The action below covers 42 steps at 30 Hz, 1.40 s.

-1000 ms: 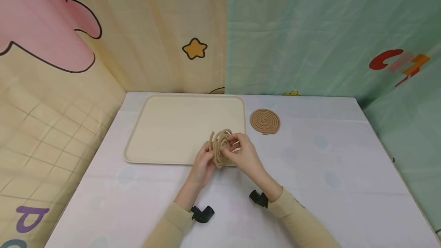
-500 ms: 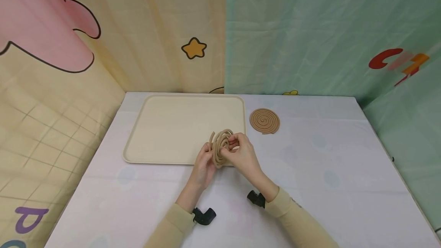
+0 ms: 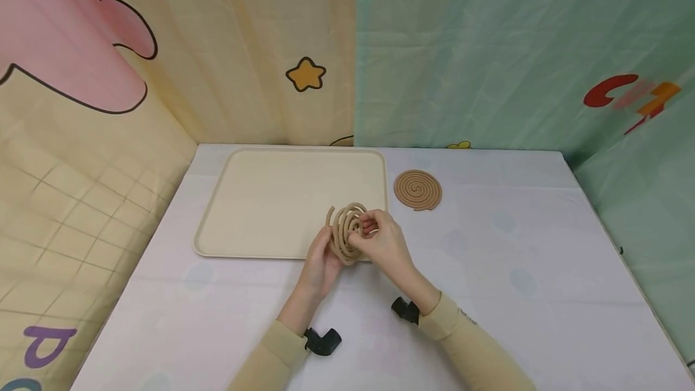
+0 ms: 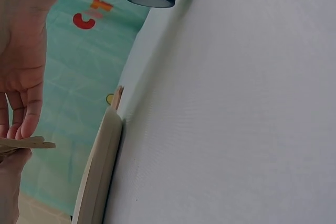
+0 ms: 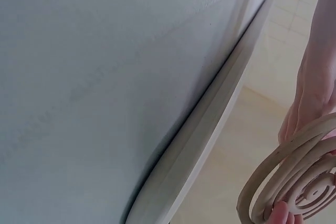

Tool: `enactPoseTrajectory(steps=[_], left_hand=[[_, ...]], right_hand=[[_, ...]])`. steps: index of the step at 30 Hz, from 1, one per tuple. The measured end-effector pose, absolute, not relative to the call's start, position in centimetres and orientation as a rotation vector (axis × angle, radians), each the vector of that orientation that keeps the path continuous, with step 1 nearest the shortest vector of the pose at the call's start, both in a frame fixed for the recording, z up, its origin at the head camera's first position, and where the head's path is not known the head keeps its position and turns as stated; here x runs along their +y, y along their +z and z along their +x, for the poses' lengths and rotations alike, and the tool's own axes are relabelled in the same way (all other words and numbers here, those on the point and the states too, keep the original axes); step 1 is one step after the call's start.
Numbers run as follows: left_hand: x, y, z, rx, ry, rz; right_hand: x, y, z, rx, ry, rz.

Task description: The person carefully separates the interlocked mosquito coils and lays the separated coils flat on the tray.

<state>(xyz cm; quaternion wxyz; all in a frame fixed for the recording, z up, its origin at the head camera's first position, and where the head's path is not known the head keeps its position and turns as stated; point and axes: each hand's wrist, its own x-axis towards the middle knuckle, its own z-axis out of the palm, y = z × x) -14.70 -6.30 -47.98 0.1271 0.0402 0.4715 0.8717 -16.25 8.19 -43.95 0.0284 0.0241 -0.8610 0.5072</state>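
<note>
A tan mosquito coil, its rings spread apart, is held up over the tray's near right corner. My left hand grips its left outer side, and the loose outer end sticks up above those fingers. From the right, my right hand pinches the inner rings between thumb and fingers. The right wrist view shows the separated rings of the coil up close; in the left wrist view the coil appears edge-on between both hands. A flat, browner mosquito coil lies on the table right of the tray.
The cream rectangular tray lies at the back left of the white-covered table. Printed curtains hang behind and beside the table. Black camera mounts sit at both wrists, low over the table.
The held coil's outer end and left rings have shifted slightly left, and gaps between the rings look a little wider. Both hands stay almost in place.
</note>
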Motion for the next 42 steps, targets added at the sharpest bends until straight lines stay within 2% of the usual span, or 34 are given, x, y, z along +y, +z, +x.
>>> enactPoseTrajectory(steps=[19,30,42], left_hand=[[-6.9,-46.9,-15.2,1.141,2.661,0.022],[-7.1,-46.8,-15.1,1.197,2.653,-0.017],[-7.4,-46.6,-15.3,1.325,2.735,-0.285]], right_hand=[[10.0,-44.9,-18.0,-2.436,2.242,0.112],[10.5,-45.2,-18.3,-2.391,2.39,0.094],[11.1,-45.7,-18.3,-2.238,2.555,0.347]])
